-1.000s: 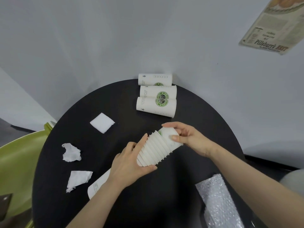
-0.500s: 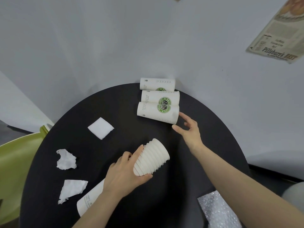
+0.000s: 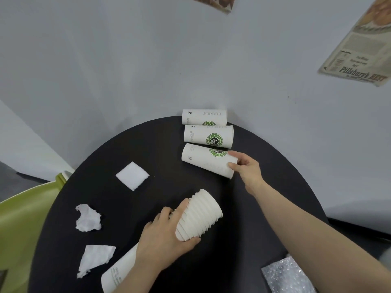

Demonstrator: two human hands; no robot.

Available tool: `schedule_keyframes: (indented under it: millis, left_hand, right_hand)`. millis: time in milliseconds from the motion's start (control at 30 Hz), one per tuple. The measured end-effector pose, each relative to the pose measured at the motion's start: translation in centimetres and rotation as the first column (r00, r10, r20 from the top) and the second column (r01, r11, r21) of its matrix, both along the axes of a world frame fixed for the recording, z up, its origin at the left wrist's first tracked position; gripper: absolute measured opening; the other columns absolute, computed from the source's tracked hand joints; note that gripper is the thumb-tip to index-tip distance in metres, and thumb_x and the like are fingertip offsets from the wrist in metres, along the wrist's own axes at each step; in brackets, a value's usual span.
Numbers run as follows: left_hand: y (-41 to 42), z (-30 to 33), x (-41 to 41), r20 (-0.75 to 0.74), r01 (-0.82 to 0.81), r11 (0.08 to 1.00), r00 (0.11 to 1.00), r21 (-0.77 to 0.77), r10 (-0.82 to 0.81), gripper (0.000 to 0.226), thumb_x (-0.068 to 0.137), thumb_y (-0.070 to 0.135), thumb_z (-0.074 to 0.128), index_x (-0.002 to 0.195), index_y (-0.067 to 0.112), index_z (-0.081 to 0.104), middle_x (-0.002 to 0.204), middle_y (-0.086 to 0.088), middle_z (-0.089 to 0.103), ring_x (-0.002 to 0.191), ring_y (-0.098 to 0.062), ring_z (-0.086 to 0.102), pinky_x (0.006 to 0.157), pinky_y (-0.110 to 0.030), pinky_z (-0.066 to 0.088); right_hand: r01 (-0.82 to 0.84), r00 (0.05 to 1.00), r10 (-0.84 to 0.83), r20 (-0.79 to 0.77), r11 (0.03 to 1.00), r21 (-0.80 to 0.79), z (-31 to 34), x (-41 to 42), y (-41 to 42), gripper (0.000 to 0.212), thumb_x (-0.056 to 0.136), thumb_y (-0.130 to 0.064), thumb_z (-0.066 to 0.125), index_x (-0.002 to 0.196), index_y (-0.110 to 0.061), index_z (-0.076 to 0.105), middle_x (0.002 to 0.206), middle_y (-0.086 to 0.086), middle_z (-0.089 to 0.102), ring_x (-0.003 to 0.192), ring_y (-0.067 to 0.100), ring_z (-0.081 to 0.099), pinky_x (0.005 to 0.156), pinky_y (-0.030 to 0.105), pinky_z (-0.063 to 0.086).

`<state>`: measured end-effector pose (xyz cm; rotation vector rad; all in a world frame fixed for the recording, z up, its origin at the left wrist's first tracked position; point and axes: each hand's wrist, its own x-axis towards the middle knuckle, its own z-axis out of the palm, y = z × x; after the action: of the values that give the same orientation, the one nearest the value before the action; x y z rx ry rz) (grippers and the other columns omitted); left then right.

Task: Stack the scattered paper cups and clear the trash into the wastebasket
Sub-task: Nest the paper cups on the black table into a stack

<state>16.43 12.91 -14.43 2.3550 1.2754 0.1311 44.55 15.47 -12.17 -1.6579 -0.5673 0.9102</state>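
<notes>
Gripping the nearest loose cup [image 3: 208,160] at its wide rim end, my right hand [image 3: 246,169] now has thumb and fingers curled round that rim at centre right of the frame; half a second ago this hand was open and short of the cup, and a second ago it was seating a cup onto the stack. Judgement: the previous cup is nested, and the next pickup has begun. My left hand [image 3: 164,235] holds the cup stack [image 3: 198,218] at lower centre as before, thumb under and fingers wrapped over the lower rims, with the stack's open end tilted up and right toward the right hand. My right forearm extends from the lower right corner diagonally up to the cup, wrist slightly bent. Two further cups, the middle cup [image 3: 208,136] and the far cup [image 3: 204,117], lie on their sides in a row just above, against the wall at the table [image 3: 275,187] edge. A long cup [image 3: 118,273] lies under my left wrist. Trash remains unhandled: a folded napkin [image 3: 132,175] at centre left, a crumpled tissue [image 3: 87,218] and a torn tissue [image 3: 95,260] at lower left, and bubble wrap [image 3: 285,275] at lower right. No wastebasket is in view.
</notes>
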Motion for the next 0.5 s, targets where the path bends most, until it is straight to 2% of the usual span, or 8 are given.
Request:
schedule_keyframes:
  millis: [100, 200, 367, 433, 500]
  left_hand:
    - [0.4, 0.2, -0.1, 0.018, 0.009, 1.000, 1.000, -0.012, -0.008, 0.097, 0.060, 0.086, 0.031, 0.145, 0.052, -0.003, 0.112, 0.020, 0.036, 0.102, -0.001, 0.048, 0.082, -0.019, 0.042]
    - [0.3, 0.5, -0.1, 0.015, 0.011, 1.000, 1.000, -0.004, -0.011, 0.098, 0.058, 0.086, 0.026, 0.145, 0.051, -0.002, 0.113, 0.019, 0.039, 0.100, -0.002, 0.049, 0.081, -0.020, 0.044]
    - [-0.2, 0.4, 0.1, -0.016, 0.008, 1.000, 1.000, 0.026, -0.008, 0.097, 0.061, 0.084, 0.028, 0.147, 0.048, 0.003, 0.113, 0.016, 0.042, 0.100, -0.004, 0.051, 0.079, -0.022, 0.046]
    - [-0.3, 0.3, 0.1, -0.016, 0.007, 0.999, 1.000, 0.032, -0.006, 0.097, 0.061, 0.084, 0.030, 0.147, 0.047, 0.004, 0.114, 0.015, 0.043, 0.100, -0.004, 0.051, 0.080, -0.024, 0.047]
    - [-0.4, 0.4, 0.1, -0.011, 0.010, 0.999, 1.000, 0.044, -0.009, 0.097, 0.061, 0.084, 0.031, 0.148, 0.046, 0.007, 0.113, 0.013, 0.044, 0.100, -0.006, 0.052, 0.079, -0.026, 0.047]
  right_hand:
    - [-0.008, 1.000, 0.009, -0.021, 0.999, 0.035, 1.1, 0.8, -1.7, 0.035, 0.083, 0.010, 0.063, 0.103, -0.017, 0.068, 0.100, -0.005, 0.069, 0.096, 0.015, 0.063, 0.091, 0.028, 0.051]
    - [0.004, 0.999, -0.002, -0.032, 0.999, 0.053, 2.1, 2.3, -3.8, 0.032, 0.085, 0.009, 0.062, 0.107, -0.014, 0.068, 0.101, -0.010, 0.069, 0.097, 0.011, 0.064, 0.089, 0.030, 0.053]
    - [-0.029, 0.998, 0.033, -0.055, 0.998, 0.063, 2.9, 5.4, -7.2, 0.031, 0.086, 0.006, 0.060, 0.107, -0.015, 0.068, 0.127, -0.001, 0.063, 0.111, 0.020, 0.062, 0.087, 0.030, 0.056]
    - [-0.069, 0.996, 0.071, -0.044, 0.997, 0.046, 3.0, 6.3, -8.2, 0.031, 0.086, 0.005, 0.061, 0.110, -0.014, 0.068, 0.127, 0.001, 0.063, 0.113, 0.024, 0.061, 0.081, 0.026, 0.058]
    - [-0.108, 0.993, 0.109, -0.046, 0.994, 0.029, 3.0, 6.9, -8.9, 0.033, 0.079, -0.006, 0.071, 0.111, -0.015, 0.068, 0.119, 0.003, 0.068, 0.111, 0.025, 0.062, 0.074, 0.024, 0.058]
